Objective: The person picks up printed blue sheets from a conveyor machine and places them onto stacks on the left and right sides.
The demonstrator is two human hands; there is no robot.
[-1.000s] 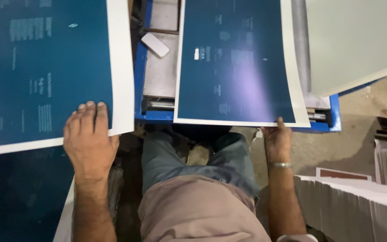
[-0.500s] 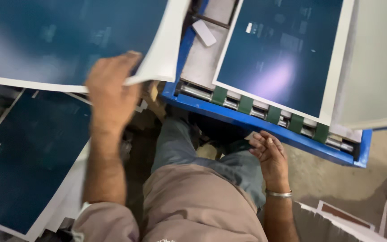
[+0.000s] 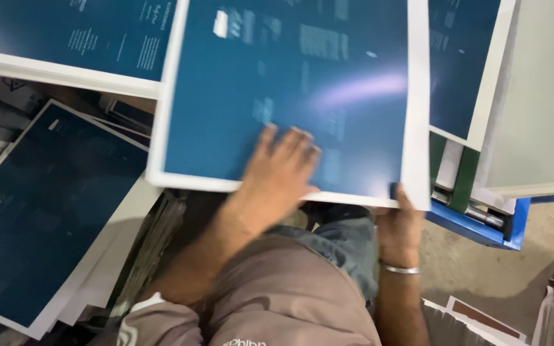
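Holding a blue sheet with a white border out in front, between a stack at the left and a blue machine at the right; it looks lifted and not yet laid anywhere. The left hand lies flat on its face, fingers spread, gripping nothing. The right hand pinches the near edge, its grip closed on the sheet's corner.
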